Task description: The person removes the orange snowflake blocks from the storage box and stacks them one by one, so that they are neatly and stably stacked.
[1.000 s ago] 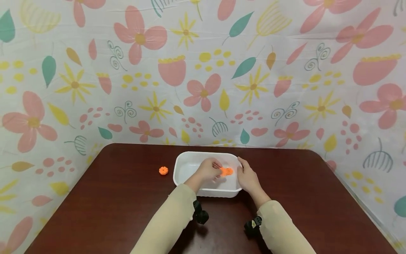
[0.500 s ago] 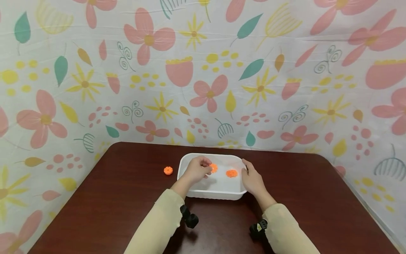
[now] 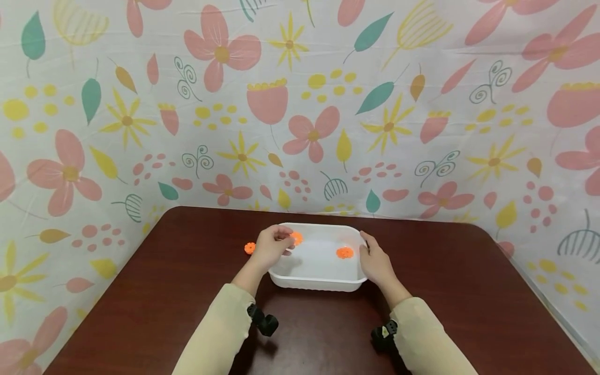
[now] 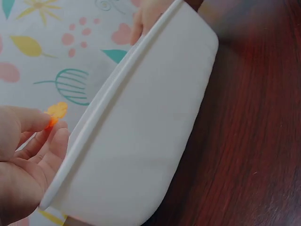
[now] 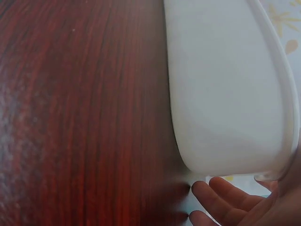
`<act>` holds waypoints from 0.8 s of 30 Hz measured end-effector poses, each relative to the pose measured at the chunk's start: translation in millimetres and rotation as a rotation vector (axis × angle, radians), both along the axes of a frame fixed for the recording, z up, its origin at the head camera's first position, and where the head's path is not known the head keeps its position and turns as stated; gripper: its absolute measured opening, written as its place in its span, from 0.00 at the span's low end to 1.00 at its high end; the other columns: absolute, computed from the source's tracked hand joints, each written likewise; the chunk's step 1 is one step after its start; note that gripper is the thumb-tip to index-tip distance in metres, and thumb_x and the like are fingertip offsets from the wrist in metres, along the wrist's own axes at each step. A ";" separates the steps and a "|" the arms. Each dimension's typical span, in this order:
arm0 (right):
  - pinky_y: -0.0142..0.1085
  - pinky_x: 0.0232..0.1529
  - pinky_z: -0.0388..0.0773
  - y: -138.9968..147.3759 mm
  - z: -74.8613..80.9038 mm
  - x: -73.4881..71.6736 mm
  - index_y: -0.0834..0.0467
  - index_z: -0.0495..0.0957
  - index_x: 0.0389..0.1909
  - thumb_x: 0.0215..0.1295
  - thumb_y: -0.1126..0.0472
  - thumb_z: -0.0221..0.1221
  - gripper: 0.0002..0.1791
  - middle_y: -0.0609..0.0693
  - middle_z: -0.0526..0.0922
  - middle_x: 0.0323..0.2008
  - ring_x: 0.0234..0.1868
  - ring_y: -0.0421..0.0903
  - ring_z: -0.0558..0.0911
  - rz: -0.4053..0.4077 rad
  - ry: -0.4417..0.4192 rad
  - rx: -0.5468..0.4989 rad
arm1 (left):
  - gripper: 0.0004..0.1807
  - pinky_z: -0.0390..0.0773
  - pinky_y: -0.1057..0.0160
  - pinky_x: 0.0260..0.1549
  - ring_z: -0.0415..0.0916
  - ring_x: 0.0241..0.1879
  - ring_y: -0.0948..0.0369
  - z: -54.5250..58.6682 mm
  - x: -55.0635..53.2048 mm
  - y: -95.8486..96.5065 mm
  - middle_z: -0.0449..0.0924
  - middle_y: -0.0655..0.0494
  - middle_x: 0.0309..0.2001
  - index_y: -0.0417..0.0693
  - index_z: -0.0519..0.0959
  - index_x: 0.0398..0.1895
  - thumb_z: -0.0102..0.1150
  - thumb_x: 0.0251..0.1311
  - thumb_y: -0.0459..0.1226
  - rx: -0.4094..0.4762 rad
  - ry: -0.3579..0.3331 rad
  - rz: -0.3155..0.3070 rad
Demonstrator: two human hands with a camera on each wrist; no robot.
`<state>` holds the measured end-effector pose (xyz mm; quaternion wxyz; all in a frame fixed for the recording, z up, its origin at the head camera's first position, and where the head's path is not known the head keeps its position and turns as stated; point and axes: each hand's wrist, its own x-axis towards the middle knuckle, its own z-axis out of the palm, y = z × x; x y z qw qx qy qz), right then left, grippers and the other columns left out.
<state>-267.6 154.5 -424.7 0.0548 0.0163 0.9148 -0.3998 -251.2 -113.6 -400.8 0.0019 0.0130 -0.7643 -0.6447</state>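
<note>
My left hand [image 3: 273,246] is over the left end of the white plastic tub [image 3: 309,285]. Between thumb and fingertips it pinches a small orange flower-shaped disc [image 3: 296,238], seen at the fingertips in the left wrist view too, as an orange disc [image 4: 57,111] just above the rim. My right hand [image 3: 376,260] grips the tub's right end, thumb at the rim and fingers spread along the outer wall. Inside the tub, toward the right, lies another orange flower-shaped disc [image 3: 345,252]. A third orange disc [image 3: 250,248] lies on the table just left of the tub, close behind my left hand.
The dark red-brown wooden table [image 3: 187,291] reaches back to a white cloth [image 3: 290,172] printed with flowers and leaves. A black wrist camera [image 3: 263,320] is strapped to the left sleeve and another black camera [image 3: 384,336] to the right.
My left hand has lifted an orange disc from beside the other one and carried it left across the tub to its left rim. The right hand stays at the tub's right end.
</note>
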 end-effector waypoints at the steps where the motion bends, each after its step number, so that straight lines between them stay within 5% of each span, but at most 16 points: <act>1: 0.57 0.68 0.56 -0.2 -0.4 0.0 0.50 0.49 0.74 0.74 0.54 0.34 0.28 0.60 0.56 0.72 0.71 0.61 0.56 0.000 0.001 -0.001 | 0.10 0.83 0.61 0.32 0.81 0.31 0.60 0.2 0.3 -2.2 0.79 0.46 0.37 0.39 0.77 0.45 0.58 0.59 0.30 0.010 0.007 0.011; 12: 0.57 0.68 0.56 -1.4 1.4 -0.3 0.50 0.49 0.73 0.74 0.54 0.35 0.28 0.60 0.56 0.72 0.71 0.61 0.57 -0.008 0.005 0.007 | 0.11 0.83 0.63 0.31 0.80 0.30 0.63 0.6 1.6 -25.0 0.80 0.49 0.37 0.40 0.80 0.45 0.59 0.59 0.30 0.084 -0.009 0.160; 24: 0.57 0.68 0.57 -0.3 1.3 1.5 0.50 0.49 0.73 0.74 0.54 0.34 0.28 0.60 0.57 0.71 0.70 0.61 0.58 0.003 0.012 0.020 | 0.13 0.83 0.62 0.34 0.80 0.29 0.64 -6.2 2.7 -47.8 0.78 0.50 0.37 0.38 0.78 0.48 0.59 0.60 0.30 0.139 -0.040 0.237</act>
